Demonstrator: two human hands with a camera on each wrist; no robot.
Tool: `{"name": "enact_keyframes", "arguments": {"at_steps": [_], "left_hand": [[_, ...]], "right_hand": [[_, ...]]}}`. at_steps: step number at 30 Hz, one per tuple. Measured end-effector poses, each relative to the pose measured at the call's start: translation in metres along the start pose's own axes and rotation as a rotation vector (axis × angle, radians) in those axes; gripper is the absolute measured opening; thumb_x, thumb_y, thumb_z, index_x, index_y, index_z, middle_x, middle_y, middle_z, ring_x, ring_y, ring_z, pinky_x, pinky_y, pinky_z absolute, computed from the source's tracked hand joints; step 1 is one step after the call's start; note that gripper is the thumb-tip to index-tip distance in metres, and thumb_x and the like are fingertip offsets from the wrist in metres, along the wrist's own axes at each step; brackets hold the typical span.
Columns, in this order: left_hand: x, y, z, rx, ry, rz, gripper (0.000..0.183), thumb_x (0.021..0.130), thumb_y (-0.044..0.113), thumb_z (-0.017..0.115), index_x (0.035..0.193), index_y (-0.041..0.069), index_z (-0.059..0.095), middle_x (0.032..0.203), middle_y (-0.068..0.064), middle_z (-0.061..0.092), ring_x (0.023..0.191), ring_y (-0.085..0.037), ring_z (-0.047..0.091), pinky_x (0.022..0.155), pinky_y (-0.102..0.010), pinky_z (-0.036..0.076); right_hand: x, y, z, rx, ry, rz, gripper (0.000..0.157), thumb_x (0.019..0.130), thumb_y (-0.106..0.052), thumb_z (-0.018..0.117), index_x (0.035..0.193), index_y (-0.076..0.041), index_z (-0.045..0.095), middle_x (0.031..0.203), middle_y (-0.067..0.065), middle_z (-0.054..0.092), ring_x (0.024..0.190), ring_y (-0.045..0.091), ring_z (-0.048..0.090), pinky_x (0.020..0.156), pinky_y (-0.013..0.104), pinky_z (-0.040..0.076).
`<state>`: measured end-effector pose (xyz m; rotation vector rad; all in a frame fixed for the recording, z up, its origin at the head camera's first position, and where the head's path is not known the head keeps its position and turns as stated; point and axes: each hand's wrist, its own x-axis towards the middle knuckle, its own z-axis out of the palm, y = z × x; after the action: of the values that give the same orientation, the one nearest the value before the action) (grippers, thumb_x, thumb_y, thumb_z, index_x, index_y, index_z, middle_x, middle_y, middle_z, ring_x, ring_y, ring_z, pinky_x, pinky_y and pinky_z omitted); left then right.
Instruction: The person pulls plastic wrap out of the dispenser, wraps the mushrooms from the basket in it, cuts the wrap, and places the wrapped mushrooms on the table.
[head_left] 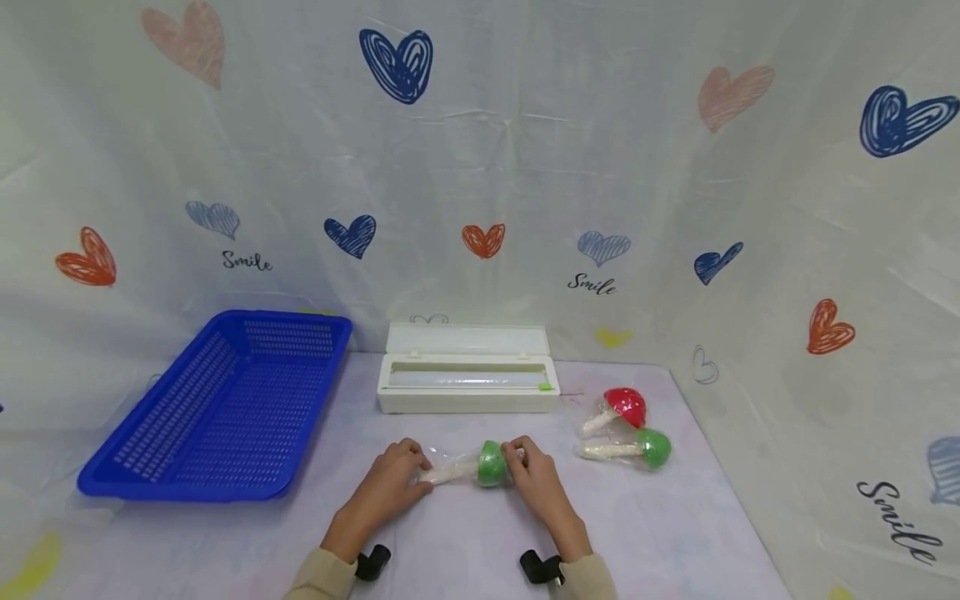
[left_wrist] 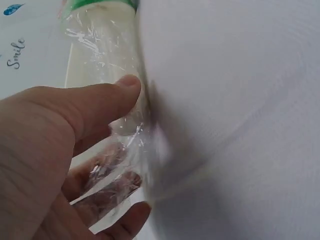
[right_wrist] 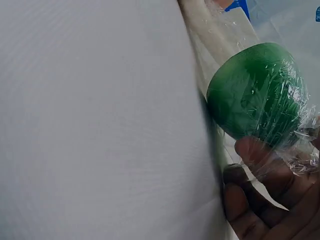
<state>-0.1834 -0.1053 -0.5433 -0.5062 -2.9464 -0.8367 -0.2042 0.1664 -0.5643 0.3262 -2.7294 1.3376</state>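
A toy mushroom with a green cap (head_left: 492, 463) and a pale stem lies across the table between the two hands, wrapped in clear plastic film. My left hand (head_left: 393, 479) holds the stem end, the thumb pressing the stem (left_wrist: 127, 60) and the fingers behind loose film (left_wrist: 107, 192). At the cap end, my right hand (head_left: 536, 479) pinches the gathered film beside the green cap (right_wrist: 257, 95). Part of the right thumb lies outside the right wrist view.
A white film dispenser (head_left: 465, 402) with its lid raised stands behind the hands. At the right lie a red-capped mushroom (head_left: 626, 406) and another green-capped mushroom (head_left: 655, 448), both wrapped. A blue basket (head_left: 187, 487) is on the left. Heart-printed cloth (head_left: 480, 167) hangs behind.
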Motion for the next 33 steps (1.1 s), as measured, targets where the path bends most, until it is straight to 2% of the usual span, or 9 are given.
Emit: {"name": "enact_keyframes", "arguments": {"at_steps": [4,7,11,13,16,18,24,28,33], "left_hand": [[0.001,-0.0022,-0.0006,-0.028,-0.007,0.028,0.018,0.085,0.013,0.082,0.101,0.005,0.079,0.103,-0.006,0.073,0.097,-0.025,0.066,0.087,-0.046,0.055],[0.0003,-0.0032,-0.0007,-0.05,0.007,0.054,0.017,0.086,0.008,0.079,0.102,0.003,0.08,0.098,-0.007,0.075,0.092,-0.024,0.067,0.085,-0.045,0.055],[-0.0016,-0.0024,0.0003,-0.043,0.016,0.034,0.015,0.088,0.005,0.077,0.102,0.001,0.08,0.1,-0.007,0.068,0.092,-0.022,0.063,0.082,-0.043,0.054],[-0.0024,-0.0009,0.0006,-0.009,0.026,0.007,0.014,0.089,0.007,0.077,0.101,0.003,0.081,0.101,-0.005,0.064,0.094,-0.022,0.06,0.083,-0.044,0.051],[-0.0029,0.0017,0.0003,0.033,0.048,-0.028,0.013,0.089,0.01,0.077,0.101,0.008,0.082,0.099,-0.004,0.065,0.092,-0.022,0.056,0.079,-0.044,0.045],[-0.0029,0.0032,-0.0001,0.034,0.055,-0.049,0.014,0.089,0.01,0.077,0.102,0.01,0.083,0.097,-0.004,0.068,0.09,-0.022,0.056,0.078,-0.043,0.044],[-0.0011,0.0039,0.0008,-0.128,0.049,-0.104,0.018,0.091,0.005,0.075,0.109,0.004,0.077,0.101,-0.008,0.071,0.091,-0.02,0.063,0.08,-0.04,0.054],[-0.0006,0.002,0.0012,-0.206,0.065,-0.119,0.036,0.081,-0.002,0.082,0.115,0.003,0.071,0.115,-0.012,0.067,0.1,-0.022,0.063,0.084,-0.041,0.053],[0.0,-0.0026,0.0024,-0.258,0.112,-0.169,0.034,0.077,-0.014,0.079,0.105,0.005,0.069,0.1,-0.006,0.065,0.089,-0.017,0.06,0.074,-0.031,0.052]], "right_hand": [[0.002,0.0,-0.0013,0.004,0.001,0.016,0.04,0.109,-0.043,0.049,0.109,-0.009,0.069,0.07,-0.004,0.059,0.059,0.005,0.054,0.054,0.024,0.047],[0.0009,0.0018,-0.0035,-0.002,0.011,0.001,0.038,0.108,-0.039,0.051,0.114,-0.008,0.071,0.088,0.001,0.068,0.076,0.011,0.063,0.066,0.027,0.054],[-0.0005,0.0052,-0.0059,0.036,0.007,-0.048,0.03,0.106,-0.024,0.057,0.129,-0.006,0.066,0.111,0.008,0.071,0.101,0.024,0.069,0.086,0.037,0.058],[-0.0011,0.0066,-0.0069,0.073,-0.014,-0.073,0.036,0.1,-0.01,0.06,0.135,-0.006,0.061,0.112,0.009,0.07,0.105,0.027,0.069,0.091,0.04,0.058],[-0.0016,0.0079,-0.008,0.094,-0.04,-0.128,0.049,0.089,0.005,0.06,0.137,-0.005,0.057,0.104,0.008,0.067,0.099,0.026,0.069,0.09,0.04,0.059],[-0.002,0.0086,-0.008,0.075,-0.037,-0.16,0.048,0.088,0.009,0.061,0.133,-0.005,0.059,0.102,0.007,0.067,0.096,0.024,0.069,0.087,0.037,0.06],[-0.0017,0.007,-0.0085,0.038,0.031,-0.154,0.024,0.088,0.004,0.073,0.11,-0.004,0.071,0.109,0.009,0.069,0.1,0.026,0.069,0.084,0.032,0.059],[-0.0015,0.0062,-0.0098,0.1,0.011,-0.086,0.008,0.092,-0.006,0.074,0.1,-0.005,0.073,0.1,0.007,0.072,0.091,0.018,0.069,0.079,0.028,0.058],[-0.0013,0.0077,-0.0086,0.113,-0.028,-0.033,0.012,0.099,-0.019,0.069,0.093,-0.009,0.071,0.087,0.001,0.072,0.081,0.007,0.065,0.072,0.024,0.056]]}}
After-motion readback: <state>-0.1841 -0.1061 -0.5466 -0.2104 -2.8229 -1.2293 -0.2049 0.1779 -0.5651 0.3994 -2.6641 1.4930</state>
